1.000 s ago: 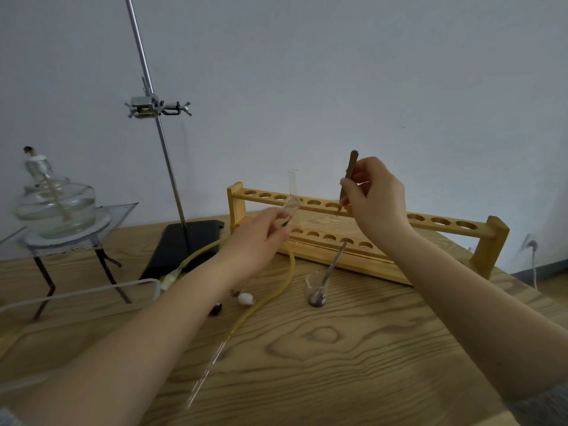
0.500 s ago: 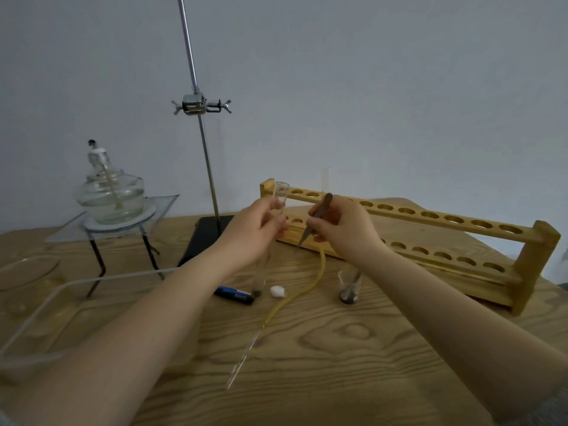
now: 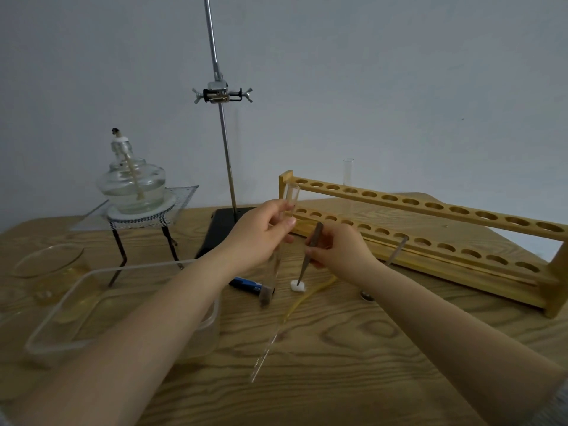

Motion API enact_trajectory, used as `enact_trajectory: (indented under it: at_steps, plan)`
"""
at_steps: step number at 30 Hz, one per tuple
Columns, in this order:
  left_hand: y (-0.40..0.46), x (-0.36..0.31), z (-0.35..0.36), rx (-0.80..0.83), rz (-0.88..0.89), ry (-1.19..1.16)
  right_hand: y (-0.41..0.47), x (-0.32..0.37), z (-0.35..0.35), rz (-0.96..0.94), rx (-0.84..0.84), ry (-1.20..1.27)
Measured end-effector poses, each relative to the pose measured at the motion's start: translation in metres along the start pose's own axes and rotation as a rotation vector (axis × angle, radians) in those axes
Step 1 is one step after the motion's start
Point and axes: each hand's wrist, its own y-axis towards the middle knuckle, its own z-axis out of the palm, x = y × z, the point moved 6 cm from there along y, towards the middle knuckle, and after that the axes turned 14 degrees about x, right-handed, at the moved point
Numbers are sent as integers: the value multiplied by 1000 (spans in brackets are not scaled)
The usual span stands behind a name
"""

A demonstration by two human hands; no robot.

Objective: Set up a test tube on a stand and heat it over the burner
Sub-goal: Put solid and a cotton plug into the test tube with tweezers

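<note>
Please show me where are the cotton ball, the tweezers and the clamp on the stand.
cotton ball (image 3: 298, 286), head view, on its white top.
tweezers (image 3: 311, 253), head view, mid-shaft below the right hand.
clamp (image 3: 218, 94), head view, its central metal block.

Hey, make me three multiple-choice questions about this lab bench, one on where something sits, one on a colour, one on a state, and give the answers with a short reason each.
1. Where does the alcohol burner sit?
A. on the wire gauze over the tripod
B. in the wooden rack
C. on the stand's black base

2. What colour is the cotton ball on the table?
A. blue
B. white
C. black

3. What state is the stand's clamp in?
A. gripping a test tube
B. empty
C. lying on the table

Answers: 1 A, the burner rests on the gauze atop the tripod. 2 B, the ball at the tip of the tweezers is white. 3 B, nothing is in the clamp; the left hand holds the test tube.
</note>
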Motion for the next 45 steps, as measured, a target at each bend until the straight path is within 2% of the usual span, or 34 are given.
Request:
enact_trajectory:
  at_steps: [7, 15, 19, 27, 31, 45]
  plan:
    - [1, 3, 1, 17, -7, 10, 0, -3, 6, 0, -39, -114]
    - [-1, 3, 0, 14, -6, 17, -2, -1, -5, 26, -141, -41]
    - [-2, 3, -3, 16, -8, 11, -5, 7, -27, 12, -247, 55]
    - [-3, 3, -2, 19, -12, -37, -17, 30, -79, -45, -433, 424]
    - [-1, 5, 0, 38, -30, -47, -20, 40, -94, -88, -500, 498]
    - [-1, 1, 3, 60, -35, -39, -17, 56, -93, -144, -459, 504]
